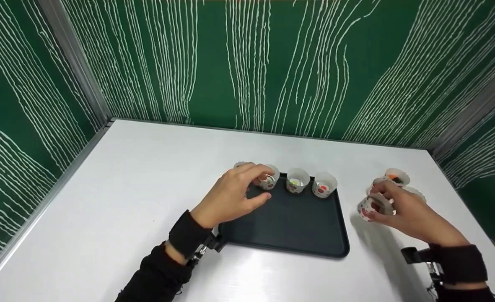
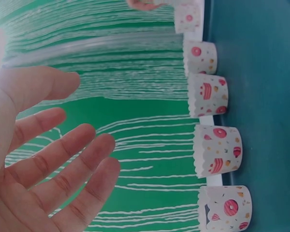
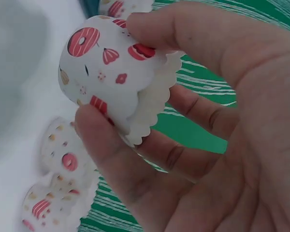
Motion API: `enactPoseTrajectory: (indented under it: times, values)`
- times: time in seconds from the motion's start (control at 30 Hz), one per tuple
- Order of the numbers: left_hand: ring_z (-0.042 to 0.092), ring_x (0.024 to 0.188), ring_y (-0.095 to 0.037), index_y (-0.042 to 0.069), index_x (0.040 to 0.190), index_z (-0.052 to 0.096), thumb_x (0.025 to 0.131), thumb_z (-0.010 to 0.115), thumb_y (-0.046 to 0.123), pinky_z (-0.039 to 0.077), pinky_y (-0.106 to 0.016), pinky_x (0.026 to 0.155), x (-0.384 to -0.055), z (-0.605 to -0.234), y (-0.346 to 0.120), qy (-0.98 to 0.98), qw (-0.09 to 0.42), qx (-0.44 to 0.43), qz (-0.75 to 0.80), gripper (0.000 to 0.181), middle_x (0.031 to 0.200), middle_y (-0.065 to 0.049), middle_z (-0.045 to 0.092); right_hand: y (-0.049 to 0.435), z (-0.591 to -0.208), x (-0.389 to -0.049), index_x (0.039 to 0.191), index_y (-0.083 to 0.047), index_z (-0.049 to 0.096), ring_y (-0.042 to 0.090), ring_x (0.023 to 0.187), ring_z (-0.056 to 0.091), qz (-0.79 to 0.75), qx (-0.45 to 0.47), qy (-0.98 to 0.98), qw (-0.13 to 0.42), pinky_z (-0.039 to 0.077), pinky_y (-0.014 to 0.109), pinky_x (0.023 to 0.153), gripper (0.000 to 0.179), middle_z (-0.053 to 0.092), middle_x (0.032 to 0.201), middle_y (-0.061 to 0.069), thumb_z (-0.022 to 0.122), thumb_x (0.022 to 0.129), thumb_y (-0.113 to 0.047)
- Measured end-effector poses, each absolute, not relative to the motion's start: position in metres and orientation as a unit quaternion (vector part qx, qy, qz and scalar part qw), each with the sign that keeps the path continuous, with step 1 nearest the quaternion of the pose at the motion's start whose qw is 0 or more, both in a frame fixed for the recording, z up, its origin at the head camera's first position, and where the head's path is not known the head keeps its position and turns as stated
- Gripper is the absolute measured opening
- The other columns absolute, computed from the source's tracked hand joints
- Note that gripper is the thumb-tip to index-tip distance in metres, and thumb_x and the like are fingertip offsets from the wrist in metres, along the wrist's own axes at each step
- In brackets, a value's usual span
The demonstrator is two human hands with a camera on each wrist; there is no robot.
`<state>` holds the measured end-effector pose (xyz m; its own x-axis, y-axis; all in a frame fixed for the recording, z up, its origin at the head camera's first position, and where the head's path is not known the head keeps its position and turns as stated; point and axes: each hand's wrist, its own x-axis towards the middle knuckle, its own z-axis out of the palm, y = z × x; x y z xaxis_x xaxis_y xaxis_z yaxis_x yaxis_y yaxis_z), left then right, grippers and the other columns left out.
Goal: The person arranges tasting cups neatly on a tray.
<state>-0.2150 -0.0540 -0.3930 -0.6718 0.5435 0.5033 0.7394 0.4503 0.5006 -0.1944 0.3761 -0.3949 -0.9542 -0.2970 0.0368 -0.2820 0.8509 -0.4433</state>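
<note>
My right hand (image 1: 413,212) pinches a white paper baking cup (image 1: 366,208) between thumb and fingers, right of the tray. Something brown lies inside it. In the right wrist view this cup (image 3: 101,72) is tilted, with red doughnut prints and a scalloped rim. My left hand (image 1: 232,195) hovers over the left part of a dark tray (image 1: 293,226), holding nothing; in the left wrist view its fingers (image 2: 63,179) are spread and slightly bent. Near its fingertips, similar cups stand in a row along the tray's far edge, among them one cup (image 1: 297,181) with a green and white piece.
Another cup (image 1: 325,185) holding a red and white piece stands at the tray's far right corner. Behind my right hand, more cups stand on the white table (image 1: 167,155), one cup (image 1: 397,177) with orange and black inside. Green walls (image 1: 213,63) with white lines enclose the table.
</note>
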Motion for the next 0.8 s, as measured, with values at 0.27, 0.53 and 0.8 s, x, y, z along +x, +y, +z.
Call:
enactPoseTrajectory:
  times: [0.27, 0.53, 0.8]
  values:
    - [0.068, 0.102, -0.020, 0.015, 0.139, 0.067, 0.096, 0.081, 0.021, 0.056, -0.038, 0.092, -0.214, -0.395, -0.053, -0.843, 0.132, -0.380, -0.358, 0.045, 0.112, -0.004, 0.073, 0.347, -0.382, -0.190, 0.124, -0.009, 0.057, 0.009, 0.082, 0.065, -0.247, -0.175, 0.953, -0.004, 0.053, 0.023, 0.070, 0.044, 0.068, 0.101, 0.004, 0.084, 0.095, -0.027]
    - [0.071, 0.116, -0.024, 0.010, 0.139, 0.066, 0.096, 0.081, 0.021, 0.057, -0.041, 0.104, -0.212, -0.399, -0.050, -0.840, 0.119, -0.390, -0.357, 0.047, 0.132, -0.008, 0.072, 0.315, -0.371, -0.188, 0.126, -0.015, 0.059, 0.010, 0.079, 0.060, -0.240, -0.187, 0.953, -0.010, 0.050, 0.025, 0.068, 0.044, 0.066, 0.099, 0.000, 0.083, 0.096, -0.037]
    - [0.070, 0.108, -0.021, 0.008, 0.136, 0.067, 0.096, 0.081, 0.018, 0.060, -0.036, 0.094, -0.210, -0.401, -0.042, -0.833, 0.100, -0.401, -0.368, 0.044, 0.119, -0.009, 0.071, 0.282, -0.362, -0.189, 0.130, -0.019, 0.057, 0.009, 0.079, 0.068, -0.252, -0.211, 0.944, -0.018, 0.055, 0.025, 0.066, 0.047, 0.072, 0.096, -0.004, 0.084, 0.095, -0.033]
